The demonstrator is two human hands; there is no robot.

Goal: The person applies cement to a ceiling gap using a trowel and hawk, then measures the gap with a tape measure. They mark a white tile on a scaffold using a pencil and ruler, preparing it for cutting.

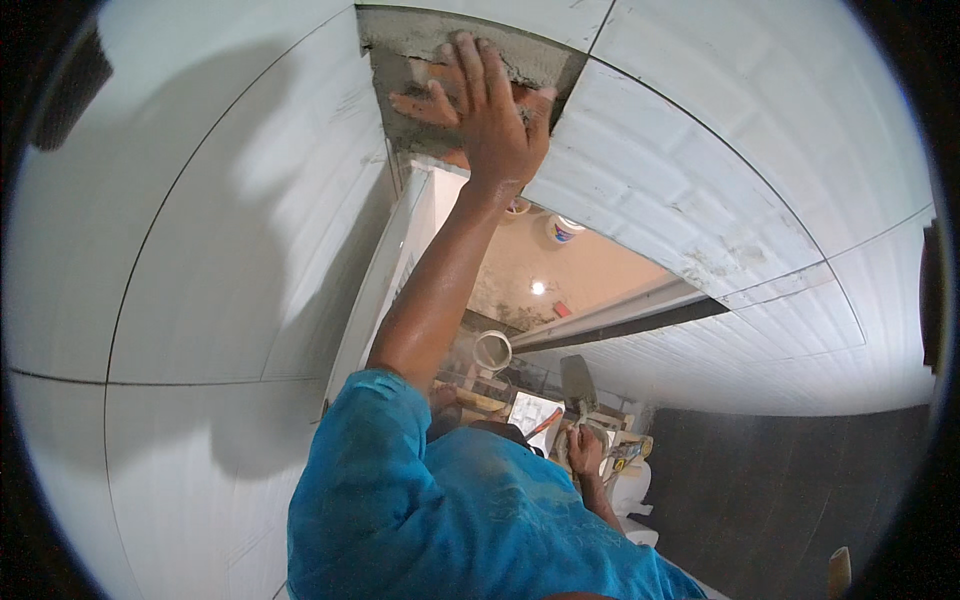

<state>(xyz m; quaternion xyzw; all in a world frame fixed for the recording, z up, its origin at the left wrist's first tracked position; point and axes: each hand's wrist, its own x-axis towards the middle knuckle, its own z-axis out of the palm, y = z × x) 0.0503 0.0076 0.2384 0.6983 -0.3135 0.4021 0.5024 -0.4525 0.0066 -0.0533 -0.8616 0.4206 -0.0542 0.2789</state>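
My left hand [500,125] is raised at the top of the view, fingers spread against a rough grey mortar patch [545,40] with reddish areas, between white wall tiles [680,170]. The patch sits above an opening with a pale frame [440,190]. Low in the view, my right hand [585,450] is closed on the handle of a trowel [578,380] with a grey-coated blade. An orange-red handled tool [545,422] lies or rests just left of it; what supports it is unclear.
Through the opening are a tan floor [530,270] and a white bucket [563,229]. Below are a round white container [492,350], wooden boards [480,400] and white objects at lower right [630,488]. Tiled walls [180,280] surround me; a dark surface [780,490] lies lower right.
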